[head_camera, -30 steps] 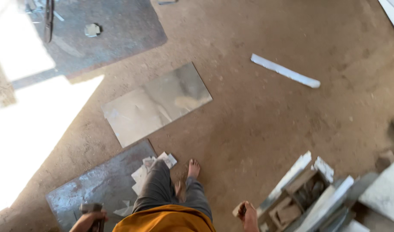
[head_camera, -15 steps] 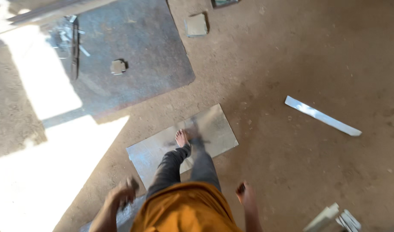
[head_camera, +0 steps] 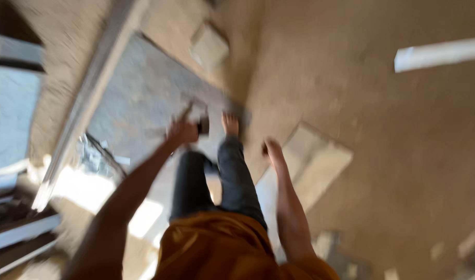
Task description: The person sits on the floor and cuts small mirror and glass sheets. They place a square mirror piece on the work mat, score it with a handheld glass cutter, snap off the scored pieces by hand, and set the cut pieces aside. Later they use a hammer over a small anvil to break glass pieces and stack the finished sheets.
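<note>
Ahead of the bare foot (head_camera: pixel 230 124), the left hand (head_camera: pixel 181 132) is closed around a small dark tool (head_camera: pixel 203 126), over the grey floor slab (head_camera: pixel 144 93). The right hand (head_camera: pixel 273 151) hangs empty beside the pale tile (head_camera: pixel 320 161), its fingers too blurred to read.

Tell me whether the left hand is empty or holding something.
Holding something: the left hand is closed around a small dark object; blur hides what it is.
</note>
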The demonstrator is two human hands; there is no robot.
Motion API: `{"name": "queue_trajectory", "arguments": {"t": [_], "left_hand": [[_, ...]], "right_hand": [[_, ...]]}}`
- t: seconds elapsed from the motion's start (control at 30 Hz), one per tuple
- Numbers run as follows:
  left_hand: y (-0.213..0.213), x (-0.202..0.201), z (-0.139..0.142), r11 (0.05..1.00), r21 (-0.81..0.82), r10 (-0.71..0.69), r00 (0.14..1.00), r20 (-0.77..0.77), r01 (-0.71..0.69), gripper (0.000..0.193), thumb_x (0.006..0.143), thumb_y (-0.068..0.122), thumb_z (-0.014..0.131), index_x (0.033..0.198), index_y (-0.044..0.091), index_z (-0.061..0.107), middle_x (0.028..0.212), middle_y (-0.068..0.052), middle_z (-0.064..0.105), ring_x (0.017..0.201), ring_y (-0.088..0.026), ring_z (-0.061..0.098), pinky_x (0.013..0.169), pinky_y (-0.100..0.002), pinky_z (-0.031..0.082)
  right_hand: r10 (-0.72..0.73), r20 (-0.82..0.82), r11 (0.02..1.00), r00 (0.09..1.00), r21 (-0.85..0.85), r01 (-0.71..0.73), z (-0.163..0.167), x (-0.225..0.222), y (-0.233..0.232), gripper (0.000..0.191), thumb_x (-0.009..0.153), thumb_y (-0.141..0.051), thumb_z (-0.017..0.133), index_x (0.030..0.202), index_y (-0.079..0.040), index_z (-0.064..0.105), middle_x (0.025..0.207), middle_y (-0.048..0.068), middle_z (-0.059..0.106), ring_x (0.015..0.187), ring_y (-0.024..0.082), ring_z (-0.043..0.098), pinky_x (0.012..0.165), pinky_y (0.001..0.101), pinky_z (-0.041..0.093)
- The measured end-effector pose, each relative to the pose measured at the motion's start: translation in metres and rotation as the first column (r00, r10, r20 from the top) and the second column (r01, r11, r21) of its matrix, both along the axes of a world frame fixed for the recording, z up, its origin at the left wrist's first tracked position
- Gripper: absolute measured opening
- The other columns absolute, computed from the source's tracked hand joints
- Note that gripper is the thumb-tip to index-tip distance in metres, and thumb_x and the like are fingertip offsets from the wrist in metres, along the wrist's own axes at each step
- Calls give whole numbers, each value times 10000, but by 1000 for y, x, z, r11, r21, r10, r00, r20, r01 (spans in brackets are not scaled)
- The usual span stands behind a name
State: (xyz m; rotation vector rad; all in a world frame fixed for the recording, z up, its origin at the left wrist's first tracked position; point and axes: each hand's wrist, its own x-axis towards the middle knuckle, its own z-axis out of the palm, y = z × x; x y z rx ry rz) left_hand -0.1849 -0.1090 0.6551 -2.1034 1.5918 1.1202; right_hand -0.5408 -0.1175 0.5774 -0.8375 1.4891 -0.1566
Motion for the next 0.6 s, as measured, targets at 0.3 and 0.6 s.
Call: {"name": "queue_trajectory", "arguments": {"t": [0.3,0.6], "left_hand": [[-194,-45,-265,133,284,-989,108,103,950,249,1013,329,627,1101,126,740,903,-54,820,823,-154,760,1090,-594,355],[-172,-113,-510,-669,-131,-729,-612,307,731,303,1000,366,611,1114,100,698,875,-56,762,850,-162,737,1082,-619,368]], "right_hand": [[-598,66,798,799,147,585,-257,137,-19,248,1026,-254,572,924,-64,695,764,47,662,630,123,657,569,316,575],[75,-564,861,822,-379,-339,-447,119,35,112,967,-127,682,1007,-29,717,990,165,678,934,351,671,767,470,573]]}}
